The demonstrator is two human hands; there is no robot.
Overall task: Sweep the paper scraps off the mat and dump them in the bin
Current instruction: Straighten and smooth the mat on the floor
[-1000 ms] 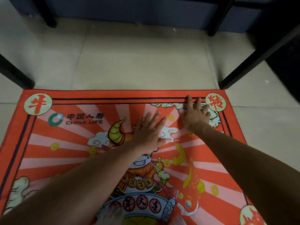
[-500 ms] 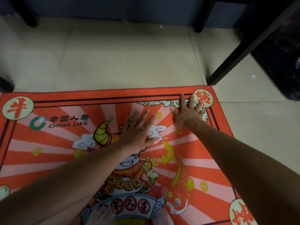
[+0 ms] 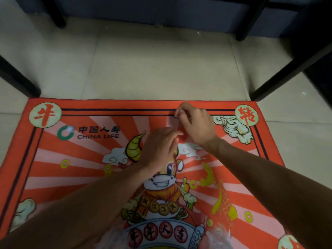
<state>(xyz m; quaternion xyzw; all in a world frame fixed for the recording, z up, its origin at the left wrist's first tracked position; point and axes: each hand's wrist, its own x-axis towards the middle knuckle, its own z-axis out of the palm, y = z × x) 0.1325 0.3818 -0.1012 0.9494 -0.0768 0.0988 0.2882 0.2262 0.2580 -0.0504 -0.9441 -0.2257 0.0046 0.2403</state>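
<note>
The red-orange mat [image 3: 75, 159] with a cartoon ox and "CHINA LIFE" print lies flat on the tiled floor. My right hand [image 3: 196, 124] rests near the mat's far border, its fingers curled and pinched together at the dark border lines. Whether a scrap sits in the pinch is too small to tell. My left hand [image 3: 159, 147] lies on the mat just below it, fingers together, their tips touching the right hand's thumb side. A tiny white paper scrap [image 3: 303, 93] lies on the floor off the mat's far right corner.
Black table legs stand at the left [image 3: 18, 81], the back [image 3: 249, 20] and the right [image 3: 287, 71]. A dark mass [image 3: 321, 81] fills the right edge behind the leg. Another white speck [image 3: 198, 32] lies by the dark back wall. Pale blurred shapes [image 3: 218, 235] sit at the mat's near edge.
Both hands were flat with spread fingers on the mat. The right hand has slid left along the far border and closed into a pinch; the left hand's fingers have drawn together beside it.
</note>
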